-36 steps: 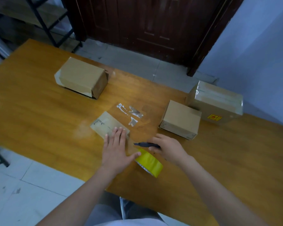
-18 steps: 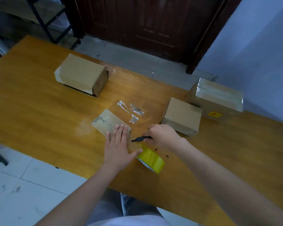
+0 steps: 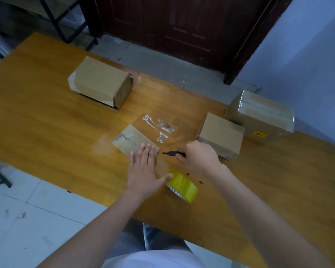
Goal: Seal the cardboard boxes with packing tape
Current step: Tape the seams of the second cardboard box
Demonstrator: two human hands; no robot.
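Head view: on the wooden counter (image 3: 46, 122), a large taped box (image 3: 263, 115) sits at the far right edge, a medium box (image 3: 103, 82) near the far left, a small box (image 3: 220, 136) beside the large one; all closed, contents unseen. Near the front edge, the left hand (image 3: 143, 169) presses flat on a flattened carton (image 3: 132, 140), thumb touching the yellow tape roll (image 3: 182, 185). The right hand (image 3: 199, 157) has its grip curled round a black cutter (image 3: 172, 153). Cutting well likely means keeping the tape taut.

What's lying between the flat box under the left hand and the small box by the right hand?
Head view: torn clear tape scraps stuck on the table, plus the black cutter.
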